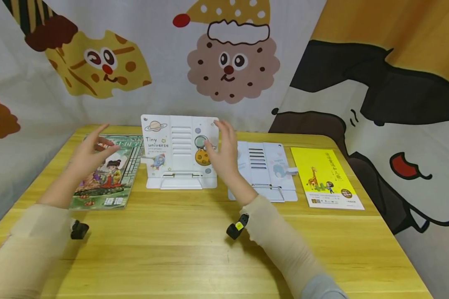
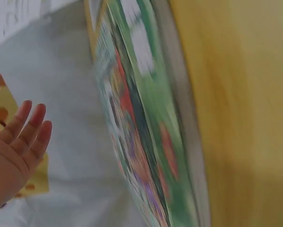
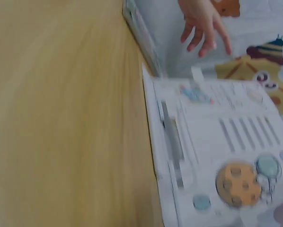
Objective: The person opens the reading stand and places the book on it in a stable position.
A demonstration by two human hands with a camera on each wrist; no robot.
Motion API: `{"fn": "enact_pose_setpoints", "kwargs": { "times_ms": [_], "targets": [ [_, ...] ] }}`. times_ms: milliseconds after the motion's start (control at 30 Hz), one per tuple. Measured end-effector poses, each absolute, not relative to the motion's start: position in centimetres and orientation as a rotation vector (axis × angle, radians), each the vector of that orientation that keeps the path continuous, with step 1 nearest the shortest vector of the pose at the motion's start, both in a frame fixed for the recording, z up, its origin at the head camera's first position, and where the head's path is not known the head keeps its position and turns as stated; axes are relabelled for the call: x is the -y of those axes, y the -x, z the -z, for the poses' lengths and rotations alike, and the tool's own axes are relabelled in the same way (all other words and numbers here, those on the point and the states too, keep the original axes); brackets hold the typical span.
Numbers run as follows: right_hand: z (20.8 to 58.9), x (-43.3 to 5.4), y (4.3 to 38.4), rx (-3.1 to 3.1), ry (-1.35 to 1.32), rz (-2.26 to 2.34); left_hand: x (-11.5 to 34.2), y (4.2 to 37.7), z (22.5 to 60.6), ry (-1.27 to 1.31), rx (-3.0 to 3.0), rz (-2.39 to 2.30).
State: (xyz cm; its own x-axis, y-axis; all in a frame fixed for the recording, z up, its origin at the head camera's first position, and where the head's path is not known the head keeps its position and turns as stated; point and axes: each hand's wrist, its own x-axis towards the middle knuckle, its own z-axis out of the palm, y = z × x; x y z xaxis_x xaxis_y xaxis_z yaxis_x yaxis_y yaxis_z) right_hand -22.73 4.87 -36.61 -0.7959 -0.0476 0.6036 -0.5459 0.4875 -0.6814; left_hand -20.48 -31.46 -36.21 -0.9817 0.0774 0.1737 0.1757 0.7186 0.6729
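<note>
A white book stand (image 1: 181,153) printed with planets and "Tiny universe" stands upright on the table, its bottom ledge folded out. My right hand (image 1: 226,153) is beside its right edge, fingers spread loosely; the thumb overlaps the printed panel and a fingertip is right at the top corner. The right wrist view shows the stand's slots and ledge (image 3: 174,146) close up. Over a green illustrated book (image 1: 112,178) on the left, my left hand (image 1: 87,155) is raised with its fingers apart, holding nothing. That hand (image 2: 16,156) shows its palm in the left wrist view.
Right of the upright stand, a second pale book stand (image 1: 273,182) lies low on the table, partly behind my right forearm. Farther right lies a yellow book (image 1: 323,176). The wooden table (image 1: 194,253) ends at a cartoon-printed curtain (image 1: 164,79) at the back.
</note>
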Motion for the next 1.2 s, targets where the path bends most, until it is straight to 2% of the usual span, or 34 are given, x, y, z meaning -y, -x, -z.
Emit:
{"fn": "enact_pose_setpoints", "kwargs": {
  "times_ms": [267, 667, 933, 1067, 1200],
  "targets": [
    [37.8, -0.9, 18.6, 1.996, -0.652, -1.270, 36.2, 18.4, 36.8, 0.170, 2.869, 1.067],
    [40.9, 6.4, 13.3, 2.250, -0.820, -1.612, 41.8, 17.1, 39.8, -0.027, 2.995, 1.011],
    [42.6, 10.0, 12.4, 2.488, -0.665, -1.973, 44.2, 16.7, 41.8, -0.112, 3.084, 1.006],
    [43.3, 11.0, 12.3, 2.617, -0.653, -1.912, 45.1, 16.9, 42.5, -0.134, 3.126, 1.027],
    [43.8, 11.6, 12.5, 2.699, -0.749, -1.784, 45.7, 17.1, 43.1, -0.151, 3.154, 1.045]
  ]
}}
